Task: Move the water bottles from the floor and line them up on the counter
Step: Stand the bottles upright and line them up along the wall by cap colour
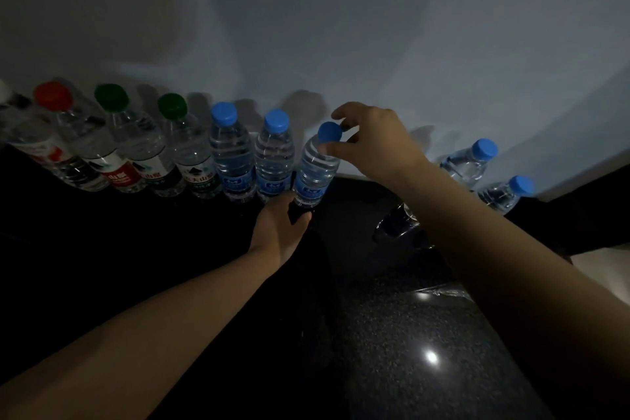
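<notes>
A row of water bottles stands on the dark counter (392,317) against the pale wall: a red-capped bottle (68,133), two green-capped bottles (136,140) (189,150) and two blue-capped bottles (231,153) (274,157). At the row's right end a third blue-capped bottle (315,170) leans slightly. My left hand (279,228) touches its base with its fingers hidden behind the bottle. My right hand (371,143) pinches the bottle just below its cap with thumb and fingers.
Two more blue-capped bottles (468,164) (504,194) stand farther right along the wall. Crumpled clear plastic wrap (395,225) lies on the counter between them and the row. A white-capped bottle (13,126) is partly cut off at the left edge.
</notes>
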The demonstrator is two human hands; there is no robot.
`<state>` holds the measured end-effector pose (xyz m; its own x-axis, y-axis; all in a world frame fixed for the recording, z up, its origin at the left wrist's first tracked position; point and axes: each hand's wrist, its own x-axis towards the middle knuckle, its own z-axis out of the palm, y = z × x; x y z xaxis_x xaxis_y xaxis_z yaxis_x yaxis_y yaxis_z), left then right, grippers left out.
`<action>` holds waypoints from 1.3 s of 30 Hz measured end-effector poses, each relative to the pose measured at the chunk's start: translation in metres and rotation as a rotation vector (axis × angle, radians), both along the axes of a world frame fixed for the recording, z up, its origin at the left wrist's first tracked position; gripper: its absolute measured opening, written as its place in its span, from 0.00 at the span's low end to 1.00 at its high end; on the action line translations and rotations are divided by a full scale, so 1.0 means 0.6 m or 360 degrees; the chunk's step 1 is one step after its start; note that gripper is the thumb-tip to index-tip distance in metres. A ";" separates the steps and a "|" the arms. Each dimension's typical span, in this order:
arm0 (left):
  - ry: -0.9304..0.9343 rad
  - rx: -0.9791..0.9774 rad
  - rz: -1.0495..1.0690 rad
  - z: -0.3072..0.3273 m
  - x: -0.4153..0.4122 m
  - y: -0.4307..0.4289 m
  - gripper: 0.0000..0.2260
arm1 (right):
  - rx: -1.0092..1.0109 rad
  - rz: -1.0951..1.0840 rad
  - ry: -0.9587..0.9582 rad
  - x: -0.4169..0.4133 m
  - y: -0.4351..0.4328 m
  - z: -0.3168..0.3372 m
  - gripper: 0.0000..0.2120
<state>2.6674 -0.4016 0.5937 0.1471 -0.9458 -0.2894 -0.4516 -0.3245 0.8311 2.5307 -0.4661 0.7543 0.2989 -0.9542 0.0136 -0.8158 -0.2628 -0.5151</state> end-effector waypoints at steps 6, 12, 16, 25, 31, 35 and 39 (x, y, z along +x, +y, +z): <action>0.0078 -0.0005 0.0006 0.007 -0.018 0.017 0.16 | 0.0013 -0.0073 0.0040 -0.053 0.031 0.014 0.24; -0.0066 -0.0133 -0.0208 0.023 -0.049 0.020 0.17 | 0.0039 -0.0222 0.0071 -0.124 0.057 0.024 0.20; -0.0132 -0.0169 -0.0352 0.028 -0.086 0.010 0.18 | 0.0035 -0.0352 0.0068 -0.174 0.067 0.029 0.18; -0.0188 -0.0239 -0.0482 0.031 -0.191 -0.025 0.19 | -0.0105 -0.0524 0.0132 -0.283 0.068 0.038 0.16; -0.0176 -0.0168 -0.0486 0.018 -0.254 -0.051 0.21 | -0.0086 -0.0563 0.0225 -0.319 0.045 0.015 0.24; -0.0185 -0.0165 -0.0506 0.005 -0.284 -0.063 0.23 | -0.0025 -0.0531 0.0227 -0.325 0.027 -0.006 0.26; -0.0126 -0.0095 -0.0423 0.002 -0.312 -0.077 0.24 | -0.0053 -0.0463 0.0175 -0.326 0.013 -0.018 0.23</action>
